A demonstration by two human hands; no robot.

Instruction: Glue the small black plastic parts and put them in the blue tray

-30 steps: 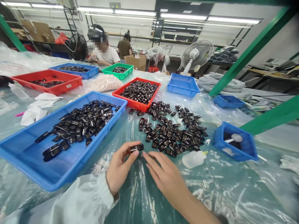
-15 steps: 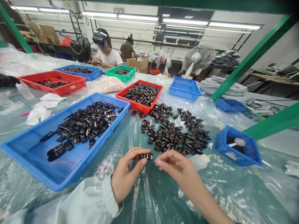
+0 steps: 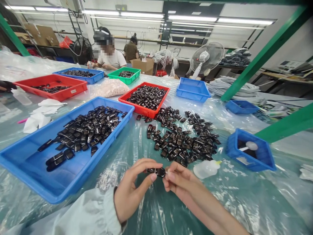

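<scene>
Between the thumb and fingers of my left hand (image 3: 132, 191) is a small glossy black plastic piece (image 3: 160, 172) with a rounded end, lying roughly level. My right hand (image 3: 184, 182) is closed in a pinch at the right end of that piece; whatever sits in its fingertips is too small to make out. Just beyond both hands, a loose heap of similar black pieces (image 3: 183, 140) covers the plastic-sheeted table. A translucent squeeze bottle (image 3: 205, 169) with a yellowish tip lies to the right of my right hand.
At left stands a large blue tray (image 3: 31, 169) of black pieces, and behind the heap a full red tray (image 3: 149, 113). A small blue bin (image 3: 259, 161) at right holds a white scoop (image 3: 251, 146). Green frame bars (image 3: 288, 122) slant in. Across the table sits a co-worker (image 3: 111, 58).
My right hand has closed in on the black piece and now meets its right end. My left hand has shifted slightly down with the piece. The view has tilted a little.
</scene>
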